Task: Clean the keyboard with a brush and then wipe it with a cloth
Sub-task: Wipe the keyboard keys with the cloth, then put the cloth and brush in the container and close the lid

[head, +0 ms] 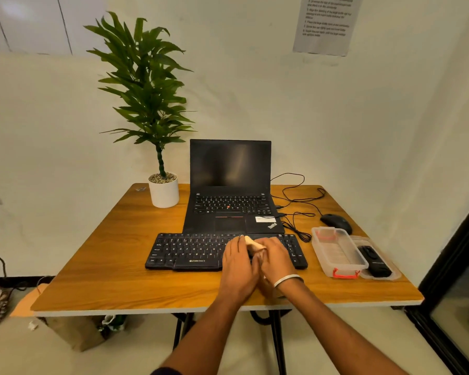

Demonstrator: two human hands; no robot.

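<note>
A black external keyboard lies flat on the wooden table, in front of the laptop. Both my hands meet over its right half. My left hand and my right hand together hold a small cream-coloured cloth, which pokes out between the fingers just above the keys. Most of the cloth is hidden inside the hands. A black brush-like tool lies on a clear lid at the right.
An open black laptop stands behind the keyboard. A potted plant sits at the back left. A black mouse with loose cables and a clear plastic box with red clips occupy the right side.
</note>
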